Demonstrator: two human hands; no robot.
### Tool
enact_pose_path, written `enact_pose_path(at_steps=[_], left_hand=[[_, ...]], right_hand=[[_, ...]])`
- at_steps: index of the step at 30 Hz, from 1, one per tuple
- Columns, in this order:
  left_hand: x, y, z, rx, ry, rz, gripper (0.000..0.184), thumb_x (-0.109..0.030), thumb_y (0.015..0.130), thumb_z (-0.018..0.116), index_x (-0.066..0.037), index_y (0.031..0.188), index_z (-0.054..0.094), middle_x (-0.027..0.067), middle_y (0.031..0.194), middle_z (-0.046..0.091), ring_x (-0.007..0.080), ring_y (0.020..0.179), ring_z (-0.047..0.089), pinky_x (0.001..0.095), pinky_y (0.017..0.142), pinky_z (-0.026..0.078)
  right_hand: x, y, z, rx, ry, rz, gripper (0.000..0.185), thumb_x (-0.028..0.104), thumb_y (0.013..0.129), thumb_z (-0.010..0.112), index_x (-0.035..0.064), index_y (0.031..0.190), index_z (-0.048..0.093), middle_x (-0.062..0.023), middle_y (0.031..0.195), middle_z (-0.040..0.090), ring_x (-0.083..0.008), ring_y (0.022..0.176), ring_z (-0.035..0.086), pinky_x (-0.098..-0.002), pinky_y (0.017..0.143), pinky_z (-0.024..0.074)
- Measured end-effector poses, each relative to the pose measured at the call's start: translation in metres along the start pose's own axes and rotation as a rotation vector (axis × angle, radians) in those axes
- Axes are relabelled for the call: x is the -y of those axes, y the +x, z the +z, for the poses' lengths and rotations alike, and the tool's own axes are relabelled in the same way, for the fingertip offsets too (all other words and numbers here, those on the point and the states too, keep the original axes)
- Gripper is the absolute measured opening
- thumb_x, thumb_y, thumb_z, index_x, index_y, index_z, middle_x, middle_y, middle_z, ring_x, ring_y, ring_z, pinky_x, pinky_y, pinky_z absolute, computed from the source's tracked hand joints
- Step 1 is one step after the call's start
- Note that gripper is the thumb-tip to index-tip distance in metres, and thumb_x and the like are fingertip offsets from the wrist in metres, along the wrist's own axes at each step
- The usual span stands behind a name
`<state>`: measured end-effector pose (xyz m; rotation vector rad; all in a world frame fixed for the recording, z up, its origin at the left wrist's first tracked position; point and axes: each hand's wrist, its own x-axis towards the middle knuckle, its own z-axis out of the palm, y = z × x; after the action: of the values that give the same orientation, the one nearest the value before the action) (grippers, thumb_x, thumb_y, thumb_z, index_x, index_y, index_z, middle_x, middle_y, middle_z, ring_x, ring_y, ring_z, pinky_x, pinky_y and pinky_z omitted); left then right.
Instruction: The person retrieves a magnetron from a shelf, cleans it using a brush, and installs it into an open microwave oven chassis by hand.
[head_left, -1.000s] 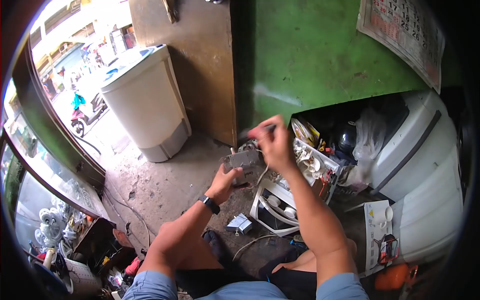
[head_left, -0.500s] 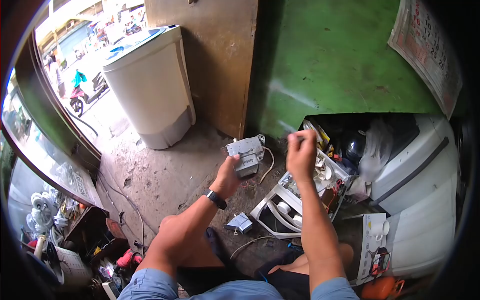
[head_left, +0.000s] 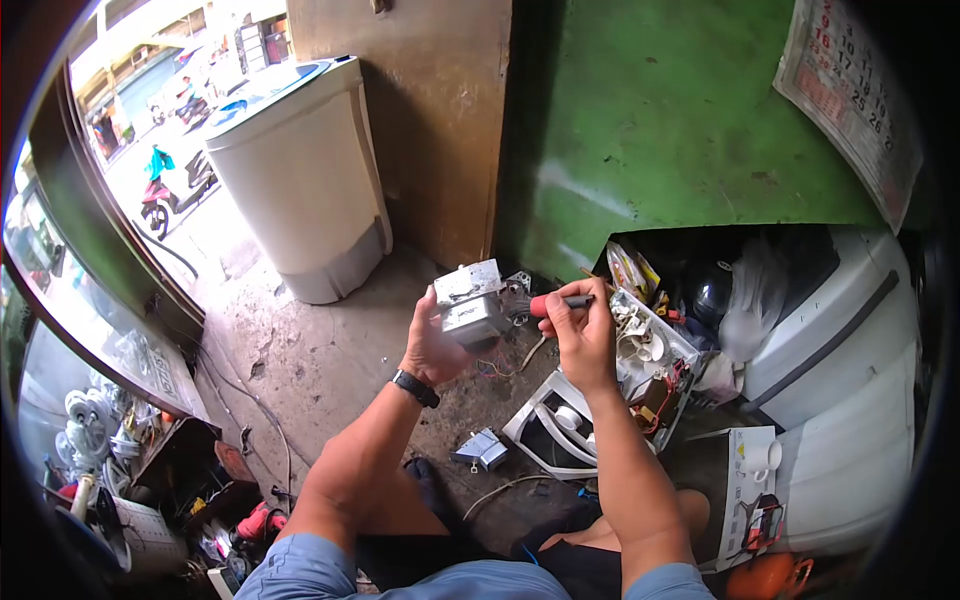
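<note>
Here we are, with our left hand [head_left: 436, 352] clamped around a boxy grey metal unit [head_left: 471, 318], holding it up above the rough concrete floor [head_left: 330, 350]. Over on the other side, our right hand [head_left: 584, 340] is closed around a slim tool with a red and black handle [head_left: 544, 305], its red end pointing at the side of the unit. The two hands are apart, one on each side of the work! We'd call this the tool-work step, with the left hand bracing and the right hand aiming. Whether the tip actually touches, we can't tell; it's lost against the dark side of the unit. As we judge it, the next move calls for a firm left grip, the tip seated squarely and pressure in line with the handle, keeping clear of the thin coloured wires [head_left: 493, 369] dangling underneath.
</note>
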<state>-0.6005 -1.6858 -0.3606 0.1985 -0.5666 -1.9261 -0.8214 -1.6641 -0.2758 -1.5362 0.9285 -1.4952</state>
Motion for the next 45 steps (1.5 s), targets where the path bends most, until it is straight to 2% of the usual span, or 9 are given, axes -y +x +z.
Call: enact_pose_path(at_steps=[9, 13, 17, 22, 26, 30, 36, 40, 45], left_hand=[[0.004, -0.008, 0.002, -0.114, -0.203, 0.006, 0.074, -0.075, 0.092, 0.061, -0.019, 0.139, 0.062, 0.0095, 0.132, 0.066, 0.0299, 0.117, 0.062, 0.0478, 0.088, 0.053], [0.006, -0.010, -0.005, -0.040, -0.317, -0.033, 0.074, -0.075, 0.093, 0.059, -0.018, 0.139, 0.062, 0.0098, 0.133, 0.066, 0.0310, 0.118, 0.062, 0.0457, 0.084, 0.054], [-0.002, -0.013, -0.008, -0.037, -0.240, -0.038, 0.075, -0.075, 0.094, 0.056, -0.017, 0.142, 0.061, 0.0103, 0.135, 0.065, 0.0342, 0.116, 0.063, 0.0444, 0.080, 0.053], [0.002, -0.009, -0.020, 0.074, -0.260, -0.112, 0.077, -0.076, 0.094, 0.056, -0.017, 0.143, 0.060, 0.0108, 0.135, 0.065, 0.0348, 0.116, 0.063, 0.0433, 0.079, 0.053], [-0.008, -0.013, -0.022, 0.000, -0.185, -0.077, 0.078, -0.076, 0.095, 0.054, -0.015, 0.143, 0.060, 0.0113, 0.137, 0.065, 0.0342, 0.117, 0.063, 0.0426, 0.079, 0.053], [-0.007, -0.014, -0.017, -0.001, -0.191, -0.078, 0.077, -0.076, 0.095, 0.054, -0.015, 0.142, 0.060, 0.0115, 0.137, 0.065, 0.0325, 0.116, 0.063, 0.0434, 0.082, 0.055], [-0.005, -0.013, -0.025, -0.129, 0.052, -0.070, 0.076, -0.074, 0.095, 0.053, -0.017, 0.143, 0.060, 0.0103, 0.134, 0.067, 0.0319, 0.111, 0.066, 0.0430, 0.082, 0.055], [-0.016, -0.011, -0.027, -0.053, -0.017, -0.056, 0.077, -0.075, 0.095, 0.051, -0.017, 0.144, 0.059, 0.0095, 0.134, 0.067, 0.0323, 0.112, 0.065, 0.0421, 0.081, 0.054], [-0.015, -0.017, -0.032, -0.021, -0.050, -0.078, 0.075, -0.075, 0.096, 0.050, -0.019, 0.145, 0.059, 0.0079, 0.135, 0.066, 0.0311, 0.116, 0.063, 0.0426, 0.080, 0.054]], right_hand=[[0.030, 0.015, 0.028, -0.144, 0.102, -0.115, 0.019, 0.022, 0.108, 0.064, 0.0049, 0.107, 0.055, -0.0070, 0.094, 0.073, -0.0066, 0.075, 0.066, -0.0231, 0.068, 0.0548], [-0.017, 0.032, 0.029, 0.127, -0.459, -0.122, 0.027, 0.022, 0.097, 0.074, 0.0054, 0.108, 0.055, -0.0193, 0.098, 0.064, -0.0449, 0.087, 0.065, -0.0480, 0.071, 0.0534], [-0.009, 0.082, -0.011, -0.267, -0.534, -0.425, 0.023, 0.023, 0.106, 0.066, 0.0047, 0.108, 0.052, -0.0118, 0.087, 0.074, -0.0200, 0.073, 0.070, -0.0357, 0.069, 0.0560], [-0.013, 0.045, 0.052, 0.186, -0.100, 0.069, 0.025, 0.024, 0.106, 0.067, 0.0051, 0.108, 0.051, -0.0111, 0.090, 0.075, -0.0209, 0.074, 0.071, -0.0355, 0.069, 0.0567], [-0.030, 0.071, 0.013, -0.261, -0.895, -0.474, 0.022, 0.021, 0.103, 0.068, 0.0062, 0.105, 0.052, -0.0103, 0.080, 0.066, -0.0278, 0.074, 0.072, -0.0416, 0.069, 0.0572], [0.015, 0.045, 0.044, 0.084, 0.161, 0.140, 0.023, 0.020, 0.102, 0.068, 0.0050, 0.107, 0.050, -0.0175, 0.094, 0.065, -0.0349, 0.079, 0.069, -0.0441, 0.066, 0.0559], [-0.036, 0.059, 0.024, -0.047, -1.045, -0.246, 0.028, 0.024, 0.097, 0.072, 0.0064, 0.109, 0.053, -0.0175, 0.094, 0.068, -0.0422, 0.077, 0.069, -0.0537, 0.067, 0.0564], [-0.012, 0.058, 0.022, -0.024, 0.285, 0.225, 0.024, 0.024, 0.105, 0.068, 0.0075, 0.109, 0.051, -0.0101, 0.088, 0.074, -0.0120, 0.064, 0.067, -0.0271, 0.057, 0.0565], [-0.080, 0.064, 0.019, -0.169, -0.758, -0.219, 0.028, 0.020, 0.099, 0.072, 0.0053, 0.107, 0.050, -0.0146, 0.090, 0.075, -0.0296, 0.063, 0.070, -0.0430, 0.063, 0.0573]])
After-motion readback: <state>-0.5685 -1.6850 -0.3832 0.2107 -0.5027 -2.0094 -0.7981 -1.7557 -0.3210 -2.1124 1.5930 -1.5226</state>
